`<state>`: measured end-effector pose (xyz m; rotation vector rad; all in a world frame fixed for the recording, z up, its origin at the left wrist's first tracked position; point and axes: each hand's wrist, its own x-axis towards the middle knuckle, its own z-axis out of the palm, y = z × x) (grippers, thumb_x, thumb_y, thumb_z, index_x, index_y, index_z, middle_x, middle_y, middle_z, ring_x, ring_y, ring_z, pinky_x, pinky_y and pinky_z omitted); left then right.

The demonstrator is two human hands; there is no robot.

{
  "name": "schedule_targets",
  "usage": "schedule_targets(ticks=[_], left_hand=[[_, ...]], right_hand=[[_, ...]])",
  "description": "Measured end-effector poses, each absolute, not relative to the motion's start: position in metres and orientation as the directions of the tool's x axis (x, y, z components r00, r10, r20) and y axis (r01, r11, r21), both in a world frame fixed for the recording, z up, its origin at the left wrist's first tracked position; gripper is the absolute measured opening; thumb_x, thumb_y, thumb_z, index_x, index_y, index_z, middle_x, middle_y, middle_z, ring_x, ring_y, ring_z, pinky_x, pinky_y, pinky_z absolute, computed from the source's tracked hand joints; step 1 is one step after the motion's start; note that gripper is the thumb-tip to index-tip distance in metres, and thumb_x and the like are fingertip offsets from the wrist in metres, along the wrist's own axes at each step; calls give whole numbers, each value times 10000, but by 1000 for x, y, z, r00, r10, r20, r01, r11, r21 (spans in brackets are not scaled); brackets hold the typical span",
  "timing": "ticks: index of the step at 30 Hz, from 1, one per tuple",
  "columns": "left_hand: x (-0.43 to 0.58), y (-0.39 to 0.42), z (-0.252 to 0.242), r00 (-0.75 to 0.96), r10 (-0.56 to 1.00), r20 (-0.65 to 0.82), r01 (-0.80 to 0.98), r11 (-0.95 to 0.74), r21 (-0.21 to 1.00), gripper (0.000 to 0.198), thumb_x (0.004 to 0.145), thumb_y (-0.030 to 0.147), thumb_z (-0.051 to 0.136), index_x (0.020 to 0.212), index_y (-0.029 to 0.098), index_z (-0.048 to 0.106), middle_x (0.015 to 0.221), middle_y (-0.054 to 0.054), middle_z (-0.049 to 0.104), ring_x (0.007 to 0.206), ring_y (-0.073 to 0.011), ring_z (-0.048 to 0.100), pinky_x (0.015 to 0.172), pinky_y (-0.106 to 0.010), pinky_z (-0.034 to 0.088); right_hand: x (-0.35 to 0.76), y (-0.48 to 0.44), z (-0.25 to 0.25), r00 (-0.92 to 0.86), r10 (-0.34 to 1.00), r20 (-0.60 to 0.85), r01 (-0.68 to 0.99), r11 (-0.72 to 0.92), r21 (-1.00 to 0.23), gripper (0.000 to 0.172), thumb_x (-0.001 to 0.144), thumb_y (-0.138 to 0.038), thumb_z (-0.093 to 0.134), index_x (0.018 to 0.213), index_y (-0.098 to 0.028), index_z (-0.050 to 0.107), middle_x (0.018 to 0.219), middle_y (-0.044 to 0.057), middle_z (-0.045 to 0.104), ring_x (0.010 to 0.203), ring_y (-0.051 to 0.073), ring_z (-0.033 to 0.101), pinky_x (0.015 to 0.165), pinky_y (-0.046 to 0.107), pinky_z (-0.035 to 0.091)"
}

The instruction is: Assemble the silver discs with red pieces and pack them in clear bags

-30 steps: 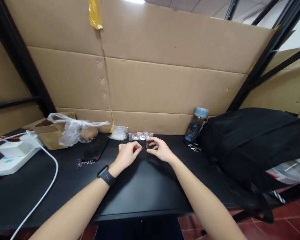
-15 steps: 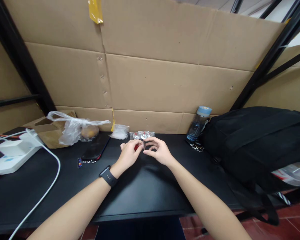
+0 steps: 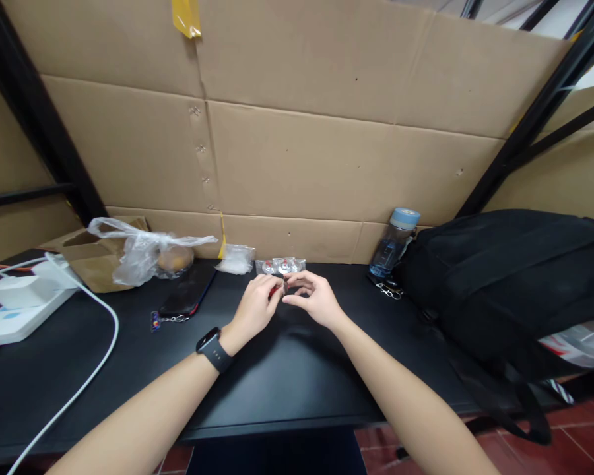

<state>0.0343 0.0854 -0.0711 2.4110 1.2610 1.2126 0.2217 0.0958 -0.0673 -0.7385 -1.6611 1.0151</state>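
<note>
My left hand [image 3: 257, 298], with a dark smartwatch [image 3: 212, 348] on its wrist, is closed around a small red object [image 3: 276, 288], mostly hidden by the fingers. Facing it, my right hand [image 3: 317, 298] curves its thumb and fingers around a small thin piece [image 3: 285, 285] with a dark edge, seen edge-on between the two hands. What kind of thing it is I cannot make out. Just behind the fingers lie several round red-and-white items in clear packets [image 3: 280, 266]. To their left is a pile of clear plastic bags [image 3: 236, 258].
At left are a phone [image 3: 188, 293] with a charm, a tied plastic bag [image 3: 143, 257], an open cardboard box [image 3: 92, 257] and a power strip [image 3: 24, 316] with a white cable. At right stand a water bottle [image 3: 393, 244], keys [image 3: 389, 289] and a black backpack [image 3: 515, 284].
My left hand's fingers have drawn in, so less of the red object shows. The right hand has barely moved. The view has shifted slightly.
</note>
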Motion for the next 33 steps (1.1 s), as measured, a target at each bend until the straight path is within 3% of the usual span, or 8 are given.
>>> schedule_targets(ticks=[6, 10, 14, 19, 22, 26, 30, 33], left_hand=[[35, 85, -71, 314, 694, 648, 563, -686, 462, 154, 961, 182, 452, 895, 196, 590, 889, -52, 631, 862, -210, 570, 811, -315, 437], [34, 88, -74, 262, 750, 607, 463, -650, 603, 163, 971, 237, 481, 919, 186, 627, 892, -40, 650, 804, -183, 586, 756, -282, 436], [33, 93, -81, 234, 820, 522, 340, -572, 746, 202, 967, 324, 518, 909, 177, 643, 833, -24, 660, 724, -162, 575, 688, -248, 434], [34, 98, -87, 315, 833, 454, 248, -534, 808, 265, 953, 396, 551, 872, 166, 655, 808, -23, 659, 744, -167, 586, 709, -246, 452], [36, 95, -83, 306, 826, 473, 284, -553, 783, 282, 987, 392, 498, 941, 170, 665, 865, -35, 669, 804, -181, 607, 757, -265, 470], [37, 85, -71, 267, 758, 595, 361, -651, 668, 291, 1025, 346, 426, 1156, 203, 643, 1118, -73, 666, 1030, -209, 615, 934, -317, 465], [38, 81, -67, 470, 678, 565, 436, -735, 519, 200, 950, 339, 581, 1053, 215, 699, 1074, -68, 684, 959, -213, 638, 879, -315, 497], [34, 85, -68, 546, 659, 518, 468, -752, 464, 181, 941, 336, 596, 1030, 224, 707, 1041, -50, 706, 939, -209, 650, 868, -312, 500]], right_hand=[[222, 96, -65, -324, 845, 426, 5, 452, -892, 403, 655, -379, 894, 969, -204, 711, 1222, 110, 693, 1033, 273, 697, 779, 338, 577], [223, 93, -64, -299, 844, 446, 17, 472, -881, 361, 658, -380, 896, 912, -194, 720, 1195, 107, 710, 974, 265, 718, 784, 345, 581], [230, 91, -59, -346, 792, 503, 82, 559, -825, 234, 827, -402, 771, 956, -208, 752, 1173, 85, 715, 957, 236, 716, 844, 355, 577], [241, 93, -52, -432, 718, 546, 290, 684, -670, 141, 919, -348, 687, 950, -222, 742, 920, 45, 724, 787, 188, 675, 749, 305, 537], [243, 93, -50, -460, 693, 554, 381, 718, -582, 101, 934, -292, 668, 904, -209, 716, 847, 33, 686, 733, 169, 624, 702, 278, 493], [243, 92, -48, -526, 653, 545, 411, 756, -510, 77, 944, -200, 619, 893, -196, 676, 846, 30, 650, 745, 161, 596, 719, 268, 469], [244, 92, -48, -525, 657, 541, 437, 753, -491, 73, 932, -163, 607, 882, -192, 650, 830, 21, 623, 725, 154, 568, 703, 258, 451], [247, 93, -48, -519, 682, 515, 456, 731, -507, 76, 915, -142, 614, 867, -188, 648, 809, 11, 624, 705, 142, 564, 685, 244, 444]])
